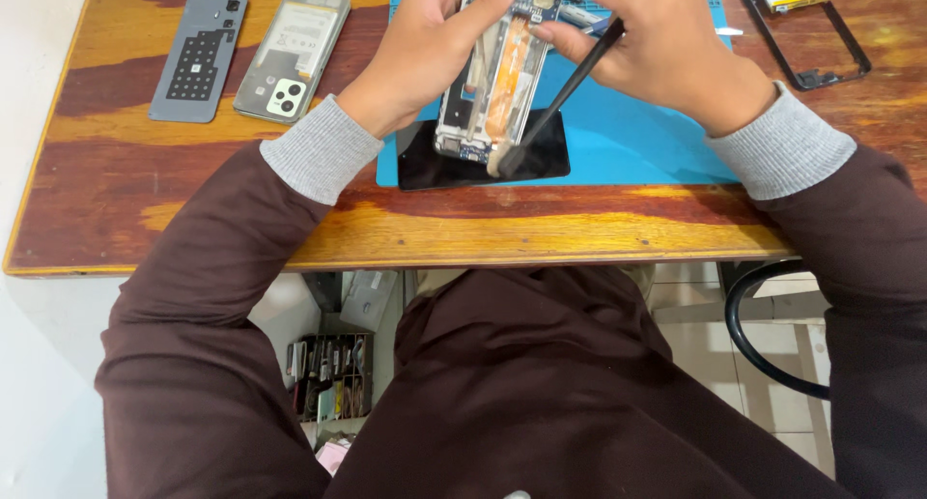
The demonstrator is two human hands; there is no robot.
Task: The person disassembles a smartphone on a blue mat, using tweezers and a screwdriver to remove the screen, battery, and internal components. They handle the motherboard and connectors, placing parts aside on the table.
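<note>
You're working well into teardown: the grey back cover [198,58] and second opened phone body [293,53] are lying aside on the wooden desk [145,219]. Your left hand [425,50] is gripping the opened phone chassis with exposed boards [492,74], tilted above the blue mat [628,142]; your right hand [657,45] fingers are pinching the black brush [560,93], bristles touching the chassis's lower end. Reassembly isn't looking started.

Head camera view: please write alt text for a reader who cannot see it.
A person's left hand holds an opened phone over a blue mat while the right hand holds a black brush against it. Two back covers lie to the left.
</note>
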